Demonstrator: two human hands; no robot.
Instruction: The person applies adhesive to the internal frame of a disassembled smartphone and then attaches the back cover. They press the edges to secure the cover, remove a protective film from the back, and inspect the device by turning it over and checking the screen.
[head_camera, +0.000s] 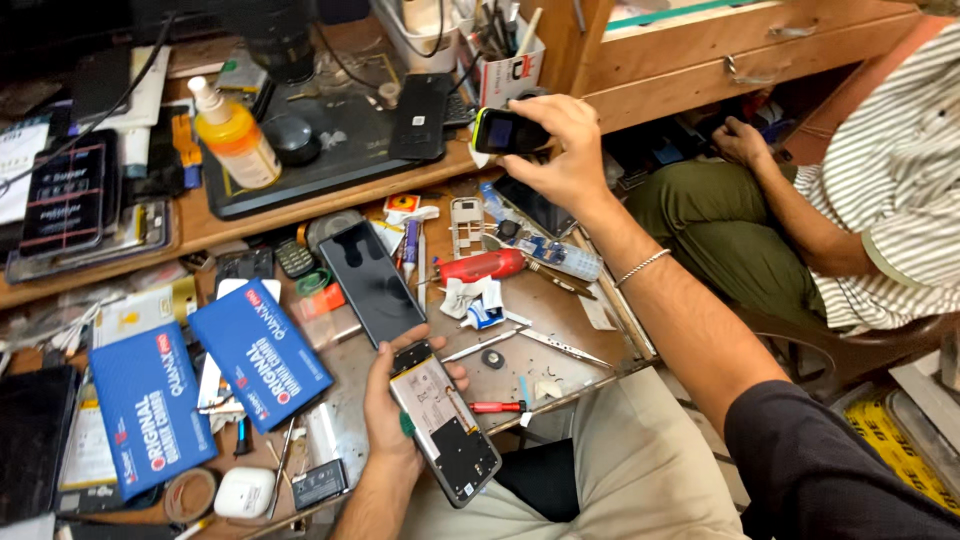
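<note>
My left hand (385, 405) grips an opened smartphone (443, 424) with its back cover off, battery and circuit board showing, over the front edge of the cluttered bench. My right hand (562, 152) is raised higher up and holds a small dark device with a yellow-green rim and a little screen (503, 131). A black phone (370, 281) lies flat on the bench just beyond my left hand. A red electric screwdriver (484, 265) rests to the right of that phone.
Two blue boxes (205, 385) sit at the left. An orange spray bottle (235, 135) stands on a black mat (330, 150). Tweezers (560, 346) and a small red screwdriver (495, 407) lie near the edge. A person in a striped shirt (900, 180) sits at the right.
</note>
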